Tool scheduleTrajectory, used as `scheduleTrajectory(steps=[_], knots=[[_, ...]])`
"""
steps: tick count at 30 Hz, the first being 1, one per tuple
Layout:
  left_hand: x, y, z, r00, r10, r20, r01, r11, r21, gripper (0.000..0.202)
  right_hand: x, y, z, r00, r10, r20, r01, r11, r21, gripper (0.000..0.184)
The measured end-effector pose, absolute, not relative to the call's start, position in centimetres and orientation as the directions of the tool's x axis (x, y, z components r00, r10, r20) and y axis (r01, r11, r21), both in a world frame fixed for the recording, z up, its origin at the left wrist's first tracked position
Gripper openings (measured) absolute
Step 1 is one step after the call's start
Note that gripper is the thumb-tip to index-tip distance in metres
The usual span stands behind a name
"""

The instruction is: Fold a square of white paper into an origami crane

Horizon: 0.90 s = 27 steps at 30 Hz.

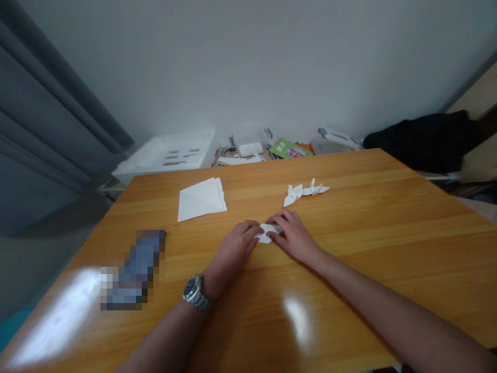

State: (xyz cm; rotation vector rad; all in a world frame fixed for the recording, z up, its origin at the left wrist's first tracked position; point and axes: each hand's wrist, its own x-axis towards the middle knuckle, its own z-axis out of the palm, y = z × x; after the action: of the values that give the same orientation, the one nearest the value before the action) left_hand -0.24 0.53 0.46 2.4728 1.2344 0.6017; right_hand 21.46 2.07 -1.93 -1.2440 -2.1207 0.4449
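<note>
A small folded piece of white paper [267,233] lies on the wooden table [388,223] between both my hands. My left hand [235,248], with a metal watch on the wrist, presses its fingertips on the paper's left side. My right hand [293,235] pinches and presses the paper's right side with curled fingers. Two finished white paper cranes [305,191] sit a little beyond my right hand. A stack of white paper sheets [202,199] lies further back to the left.
A blurred dark object [134,269] lies on the table at the left. Behind the table are a white plastic tray [166,153], a green booklet [290,149], other clutter and a dark cloth [423,140]. A grey curtain hangs at the left.
</note>
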Motion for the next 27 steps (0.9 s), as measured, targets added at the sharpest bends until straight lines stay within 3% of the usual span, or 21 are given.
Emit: scheduleTrajectory(steps=[12,19,27], knots=[[-0.3,-0.1,0.2,0.656,0.722,0.221,0.696,-0.692,0.191,0.033,22.7,2.1,-1.7,-0.360,0.842,0.401,0.608,0.538,-0.584,0.019],[0.1,-0.3,0.7,0.649,0.728,0.220,0.705,-0.684,0.186,0.034,24.8,1.4,-0.3,-0.624,0.693,0.361,0.510,0.711,-0.484,0.029],[0.0,-0.6,0.3,0.642,0.743,0.189,0.723,-0.669,0.171,0.039,24.8,0.8,0.1,-0.648,0.709,0.279,0.605,0.701,-0.377,0.032]])
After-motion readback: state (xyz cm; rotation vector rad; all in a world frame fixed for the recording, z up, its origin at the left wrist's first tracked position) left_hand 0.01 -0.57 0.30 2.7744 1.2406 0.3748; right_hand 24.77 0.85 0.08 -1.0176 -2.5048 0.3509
